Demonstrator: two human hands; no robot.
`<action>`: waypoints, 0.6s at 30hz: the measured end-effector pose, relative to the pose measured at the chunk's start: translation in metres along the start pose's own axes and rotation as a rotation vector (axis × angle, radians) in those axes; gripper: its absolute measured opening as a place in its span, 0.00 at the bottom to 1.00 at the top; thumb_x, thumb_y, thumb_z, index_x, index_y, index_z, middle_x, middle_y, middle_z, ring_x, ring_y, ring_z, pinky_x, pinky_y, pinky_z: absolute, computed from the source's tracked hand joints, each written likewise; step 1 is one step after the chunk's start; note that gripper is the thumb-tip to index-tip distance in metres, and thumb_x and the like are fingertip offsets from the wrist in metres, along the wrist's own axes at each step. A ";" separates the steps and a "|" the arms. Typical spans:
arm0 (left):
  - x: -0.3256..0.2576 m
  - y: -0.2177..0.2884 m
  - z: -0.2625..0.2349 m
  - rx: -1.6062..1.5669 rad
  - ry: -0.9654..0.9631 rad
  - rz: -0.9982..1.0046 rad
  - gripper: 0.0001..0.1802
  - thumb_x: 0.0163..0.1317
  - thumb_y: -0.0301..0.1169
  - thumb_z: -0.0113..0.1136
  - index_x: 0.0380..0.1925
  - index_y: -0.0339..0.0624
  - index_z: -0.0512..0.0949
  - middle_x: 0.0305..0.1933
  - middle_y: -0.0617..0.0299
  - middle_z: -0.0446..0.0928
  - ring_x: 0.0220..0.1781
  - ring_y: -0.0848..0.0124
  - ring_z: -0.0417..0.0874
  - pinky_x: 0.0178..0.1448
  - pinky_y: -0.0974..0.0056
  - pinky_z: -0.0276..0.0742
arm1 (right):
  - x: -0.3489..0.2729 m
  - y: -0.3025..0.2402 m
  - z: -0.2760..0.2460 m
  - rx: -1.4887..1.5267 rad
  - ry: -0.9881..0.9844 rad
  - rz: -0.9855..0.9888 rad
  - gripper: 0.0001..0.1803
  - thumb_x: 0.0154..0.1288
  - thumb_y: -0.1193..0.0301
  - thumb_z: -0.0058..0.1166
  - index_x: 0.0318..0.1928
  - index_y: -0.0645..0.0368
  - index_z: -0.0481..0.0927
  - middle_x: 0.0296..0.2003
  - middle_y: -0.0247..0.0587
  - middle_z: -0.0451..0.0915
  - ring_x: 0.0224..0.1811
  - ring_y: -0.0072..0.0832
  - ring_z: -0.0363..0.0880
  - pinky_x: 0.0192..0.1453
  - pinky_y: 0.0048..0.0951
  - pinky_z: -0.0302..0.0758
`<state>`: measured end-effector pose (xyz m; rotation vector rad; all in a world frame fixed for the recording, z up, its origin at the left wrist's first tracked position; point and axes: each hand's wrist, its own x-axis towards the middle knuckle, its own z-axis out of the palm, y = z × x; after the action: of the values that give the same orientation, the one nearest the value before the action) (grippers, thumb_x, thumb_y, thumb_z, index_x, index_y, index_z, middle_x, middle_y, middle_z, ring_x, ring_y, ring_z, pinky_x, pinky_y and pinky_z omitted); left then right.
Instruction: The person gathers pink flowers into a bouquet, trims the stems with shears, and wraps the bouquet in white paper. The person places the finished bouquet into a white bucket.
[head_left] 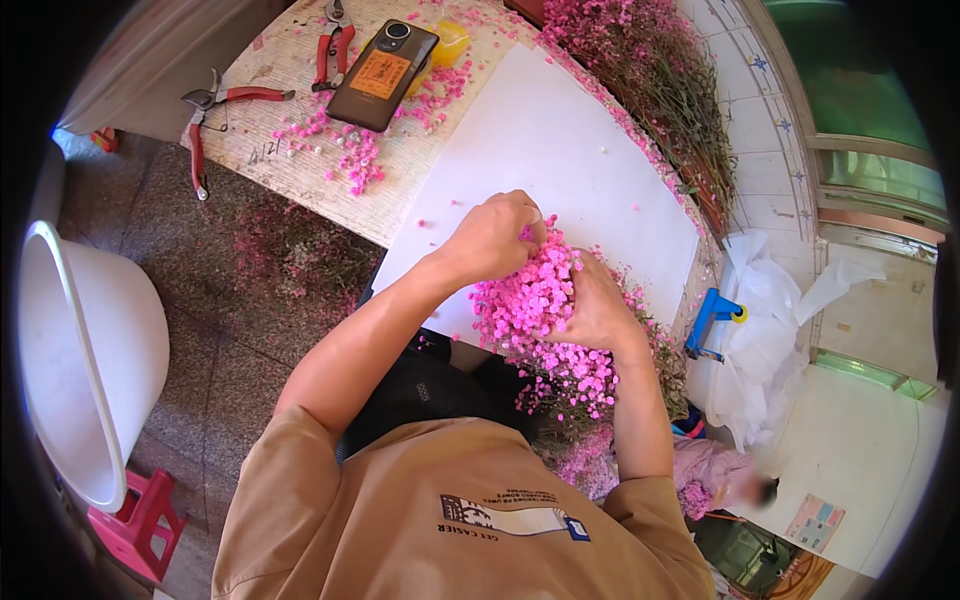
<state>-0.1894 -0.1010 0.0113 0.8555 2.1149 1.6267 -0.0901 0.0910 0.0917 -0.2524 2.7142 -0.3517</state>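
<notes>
Well out to the left of the hands stand a white tub [140, 330] and a red stool [140, 525]; beyond the left hand, on the pale table [400, 205], lie red-handled pruning shears [257, 94], then a second pair of shears [345, 48] just beside a dark phone [375, 107], with loose blossoms [357, 165] scattered nearer the hand. The left hand [500, 236], fingers curled inward, touches the upper edge of a bunch of pink flowers [525, 295]; whether it pinches a stem is hidden. The bunch sits between the hands, over the near edge of a white sheet [560, 130], and the right hand [597, 305] is wrapped around its right side, grasping it, fingertips buried. The small heads look brittle: too tight a squeeze there would probably crush them or shed more, while a slack one could let stems slip over the sheet's edge. Beyond the right hand, a stemmed flower heap [655, 85] lies close to the sheet, where trailing stems might snag, and farther right is a white plastic bag [760, 345].
</notes>
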 end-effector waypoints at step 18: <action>-0.015 0.008 -0.012 -0.038 0.046 0.217 0.10 0.54 0.20 0.71 0.37 0.40 0.85 0.59 0.50 0.80 0.63 0.48 0.78 0.67 0.49 0.75 | 0.001 -0.003 -0.002 0.014 0.013 -0.033 0.62 0.33 0.51 0.81 0.70 0.64 0.67 0.62 0.61 0.74 0.67 0.56 0.71 0.74 0.52 0.66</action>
<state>-0.1831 -0.1181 0.0214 1.0769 2.0747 1.8022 -0.0912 0.0888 0.0938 -0.2925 2.7224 -0.3833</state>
